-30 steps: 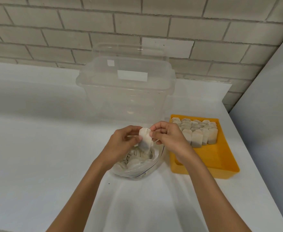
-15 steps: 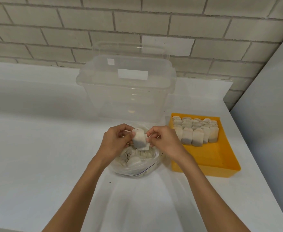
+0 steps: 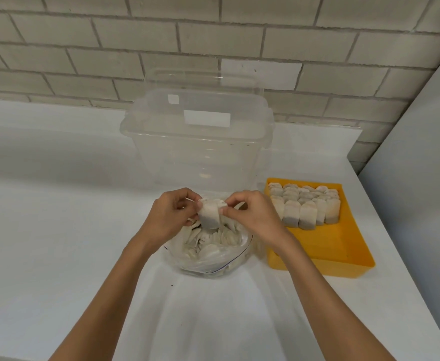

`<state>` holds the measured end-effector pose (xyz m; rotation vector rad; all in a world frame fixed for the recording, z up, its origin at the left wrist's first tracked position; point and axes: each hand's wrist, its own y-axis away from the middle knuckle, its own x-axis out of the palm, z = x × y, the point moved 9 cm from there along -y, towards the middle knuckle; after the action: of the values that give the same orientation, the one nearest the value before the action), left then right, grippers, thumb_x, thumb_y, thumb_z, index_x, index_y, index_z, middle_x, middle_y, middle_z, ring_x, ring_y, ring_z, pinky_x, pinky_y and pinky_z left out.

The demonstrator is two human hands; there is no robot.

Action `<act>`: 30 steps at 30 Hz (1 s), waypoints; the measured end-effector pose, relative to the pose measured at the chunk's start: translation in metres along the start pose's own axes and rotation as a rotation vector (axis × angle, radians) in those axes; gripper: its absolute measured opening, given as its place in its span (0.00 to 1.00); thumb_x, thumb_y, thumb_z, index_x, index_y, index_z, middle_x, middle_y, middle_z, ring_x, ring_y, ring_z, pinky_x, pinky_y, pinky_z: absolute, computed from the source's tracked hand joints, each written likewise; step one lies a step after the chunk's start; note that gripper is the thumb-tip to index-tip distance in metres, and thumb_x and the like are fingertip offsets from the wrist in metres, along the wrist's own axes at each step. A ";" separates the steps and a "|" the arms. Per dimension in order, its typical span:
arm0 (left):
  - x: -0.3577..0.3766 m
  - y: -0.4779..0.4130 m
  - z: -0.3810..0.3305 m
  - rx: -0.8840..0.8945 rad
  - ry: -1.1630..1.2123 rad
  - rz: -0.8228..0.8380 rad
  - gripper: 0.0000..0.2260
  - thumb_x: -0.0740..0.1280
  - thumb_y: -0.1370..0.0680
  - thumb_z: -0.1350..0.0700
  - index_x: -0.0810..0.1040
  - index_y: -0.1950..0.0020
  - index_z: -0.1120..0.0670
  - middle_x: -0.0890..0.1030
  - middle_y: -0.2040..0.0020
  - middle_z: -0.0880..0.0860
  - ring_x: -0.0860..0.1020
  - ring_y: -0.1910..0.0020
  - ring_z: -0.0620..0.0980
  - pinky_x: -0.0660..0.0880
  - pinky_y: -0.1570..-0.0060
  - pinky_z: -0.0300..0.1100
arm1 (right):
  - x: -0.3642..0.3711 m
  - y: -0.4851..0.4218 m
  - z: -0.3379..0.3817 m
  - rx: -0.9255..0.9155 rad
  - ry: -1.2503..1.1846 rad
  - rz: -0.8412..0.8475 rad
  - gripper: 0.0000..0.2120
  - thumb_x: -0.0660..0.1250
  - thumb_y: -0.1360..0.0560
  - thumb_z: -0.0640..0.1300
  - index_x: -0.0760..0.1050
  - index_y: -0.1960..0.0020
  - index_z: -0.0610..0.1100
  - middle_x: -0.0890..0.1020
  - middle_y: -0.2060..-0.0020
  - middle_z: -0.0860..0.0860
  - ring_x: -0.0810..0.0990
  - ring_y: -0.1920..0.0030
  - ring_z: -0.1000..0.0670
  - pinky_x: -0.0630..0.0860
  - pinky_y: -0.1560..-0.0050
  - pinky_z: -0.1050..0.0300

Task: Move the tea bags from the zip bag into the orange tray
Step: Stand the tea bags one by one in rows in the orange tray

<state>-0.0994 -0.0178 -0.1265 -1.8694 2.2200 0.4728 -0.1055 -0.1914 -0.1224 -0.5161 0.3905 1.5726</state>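
Observation:
A white tea bag [image 3: 209, 215] hangs upright above the open clear zip bag [image 3: 208, 259], which holds several more tea bags. My left hand [image 3: 167, 217] pinches the tea bag's top left corner and my right hand [image 3: 252, 217] pinches its top right corner. To the right lies the orange tray [image 3: 338, 246], with several tea bags [image 3: 307, 207] standing in rows in its far half; its near half is bare.
A large clear plastic box [image 3: 200, 142] with a lid stands just behind the zip bag, against the brick wall [image 3: 213, 48]. A grey panel [image 3: 422, 178] rises at the right edge of the white table [image 3: 57, 230].
The tea bag has turned upright between both hands and shifted slightly left, staying above the zip bag. Both hands keep their pinch.

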 end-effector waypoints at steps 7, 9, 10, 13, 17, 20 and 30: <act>0.003 0.002 -0.029 0.059 0.054 -0.050 0.02 0.68 0.23 0.59 0.80 0.54 0.56 0.85 0.61 0.55 0.84 0.60 0.47 0.79 0.60 0.41 | -0.036 0.004 0.013 0.021 -0.316 -0.184 0.08 0.75 0.30 0.44 0.77 0.64 0.47 0.78 0.71 0.55 0.75 0.69 0.56 0.73 0.63 0.58; 0.014 0.002 -0.037 0.067 0.088 -0.010 0.03 0.68 0.23 0.59 0.81 0.53 0.56 0.85 0.61 0.56 0.83 0.61 0.47 0.78 0.59 0.42 | -0.033 0.005 0.022 -0.019 -0.292 -0.174 0.09 0.75 0.31 0.45 0.77 0.65 0.47 0.81 0.65 0.50 0.77 0.68 0.52 0.74 0.62 0.55; 0.019 0.002 -0.041 0.067 0.110 0.012 0.03 0.68 0.23 0.59 0.81 0.52 0.57 0.85 0.61 0.56 0.83 0.62 0.46 0.78 0.59 0.42 | -0.031 0.005 0.025 -0.033 -0.263 -0.169 0.09 0.75 0.31 0.47 0.77 0.65 0.47 0.82 0.62 0.50 0.78 0.67 0.51 0.75 0.61 0.55; 0.027 0.001 -0.048 0.060 0.156 0.048 0.03 0.67 0.23 0.60 0.81 0.52 0.57 0.85 0.61 0.57 0.81 0.63 0.47 0.78 0.60 0.40 | -0.029 0.007 0.028 -0.046 -0.284 -0.147 0.07 0.75 0.30 0.47 0.81 0.62 0.44 0.83 0.63 0.53 0.80 0.66 0.54 0.76 0.61 0.61; 0.028 -0.002 -0.050 0.038 0.181 0.079 0.04 0.66 0.22 0.61 0.80 0.51 0.58 0.84 0.62 0.55 0.80 0.63 0.47 0.77 0.63 0.36 | -0.040 0.008 0.026 -0.040 -0.334 -0.153 0.03 0.72 0.27 0.42 0.83 0.57 0.42 0.82 0.66 0.55 0.77 0.67 0.60 0.72 0.63 0.67; 0.030 -0.007 -0.055 0.043 0.173 0.095 0.04 0.66 0.22 0.60 0.81 0.52 0.56 0.83 0.65 0.51 0.79 0.63 0.45 0.77 0.63 0.36 | -0.054 0.005 0.026 -0.030 -0.330 -0.198 0.06 0.72 0.28 0.36 0.80 0.53 0.43 0.83 0.62 0.48 0.78 0.67 0.58 0.74 0.64 0.64; 0.060 -0.022 -0.106 0.190 0.101 0.184 0.06 0.66 0.22 0.58 0.81 0.48 0.51 0.84 0.62 0.53 0.80 0.63 0.43 0.75 0.65 0.34 | -0.150 0.020 -0.001 0.060 -0.249 -0.286 0.03 0.69 0.25 0.38 0.80 0.52 0.42 0.81 0.67 0.46 0.79 0.69 0.55 0.76 0.67 0.64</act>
<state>-0.0827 -0.1154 -0.0516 -1.6376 2.4198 0.1902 -0.1214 -0.3188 -0.0426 -0.3088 0.1652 1.3240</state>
